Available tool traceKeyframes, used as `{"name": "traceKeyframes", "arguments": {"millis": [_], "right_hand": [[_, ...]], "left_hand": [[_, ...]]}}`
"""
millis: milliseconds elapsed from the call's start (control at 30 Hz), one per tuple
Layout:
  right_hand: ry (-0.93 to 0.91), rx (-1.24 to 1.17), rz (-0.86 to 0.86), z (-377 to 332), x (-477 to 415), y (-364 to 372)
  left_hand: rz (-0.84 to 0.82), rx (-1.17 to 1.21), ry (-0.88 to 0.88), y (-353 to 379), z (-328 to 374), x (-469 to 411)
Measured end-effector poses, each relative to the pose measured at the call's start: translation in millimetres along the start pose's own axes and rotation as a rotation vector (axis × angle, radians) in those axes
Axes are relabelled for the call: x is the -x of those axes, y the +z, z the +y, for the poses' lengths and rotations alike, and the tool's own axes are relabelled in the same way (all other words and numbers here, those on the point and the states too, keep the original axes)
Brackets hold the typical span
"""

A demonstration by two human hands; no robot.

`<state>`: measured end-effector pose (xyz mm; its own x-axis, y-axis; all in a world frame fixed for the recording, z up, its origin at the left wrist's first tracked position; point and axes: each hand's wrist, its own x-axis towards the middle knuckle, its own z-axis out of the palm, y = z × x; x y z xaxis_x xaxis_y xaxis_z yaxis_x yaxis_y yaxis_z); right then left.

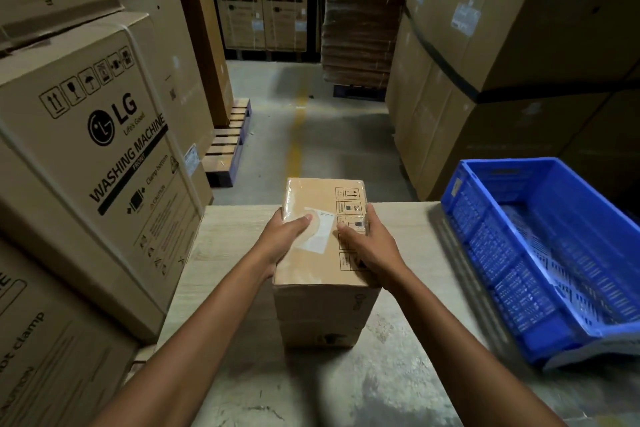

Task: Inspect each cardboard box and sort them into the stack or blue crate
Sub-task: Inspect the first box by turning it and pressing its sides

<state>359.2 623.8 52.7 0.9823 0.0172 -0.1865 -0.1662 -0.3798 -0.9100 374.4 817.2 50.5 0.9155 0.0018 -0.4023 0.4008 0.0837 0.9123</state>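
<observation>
Gripping the cardboard box (322, 194) from both sides, left hand (287, 236) and right hand (367, 239) clamped on it.

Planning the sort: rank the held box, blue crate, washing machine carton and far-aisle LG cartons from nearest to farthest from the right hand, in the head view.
1. held box: under the right hand, touching it.
2. blue crate: on the table, to the right.
3. washing machine carton: left, past the table edge.
4. far-aisle LG cartons: ahead, at the aisle's end.
</observation>
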Motion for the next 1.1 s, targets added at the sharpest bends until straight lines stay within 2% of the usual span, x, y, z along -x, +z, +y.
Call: {"name": "traceKeyframes", "arguments": {"millis": [133, 233, 333, 433, 533, 633, 767, 933, 1000, 1100], "right_hand": [[-0.080, 0.079, 0.092, 2, 5, 1], [-0.079, -0.049, 0.239, 4, 9, -2], [-0.046, -0.259, 0.282, 9, 16, -4], [0.140, -0.457, 0.234, 27, 36, 2], [0.256, -0.464, 0.173, 59, 54, 7], [0.359, -0.435, 0.105, 90, 64, 16], [0.426, -0.396, 0.074, 116, 71, 30], [0.441, -0.368, 0.033, 105, 47, 17], [0.435, -0.361, 0.021, 96, 26, 11], [0.470, -0.367, -0.009, 82, -8, 8]], "left_hand": [[0.045, -0.039, 0.145, 7, 0, 5], [0.061, 0.080, 0.255, 6, -8, 11], [0.143, 0.254, 0.289, 5, -23, 20], [0.201, 0.359, 0.221, -4, -56, 26], [0.211, 0.445, 0.109, -14, -91, 30], [0.174, 0.541, -0.081, -15, -120, 36], [0.203, 0.469, -0.229, -16, -147, 40], [0.142, 0.303, -0.193, -21, -121, 22], [0.166, 0.273, -0.199, -28, -107, 0], [0.183, 0.188, -0.281, -37, -102, -45]]}}
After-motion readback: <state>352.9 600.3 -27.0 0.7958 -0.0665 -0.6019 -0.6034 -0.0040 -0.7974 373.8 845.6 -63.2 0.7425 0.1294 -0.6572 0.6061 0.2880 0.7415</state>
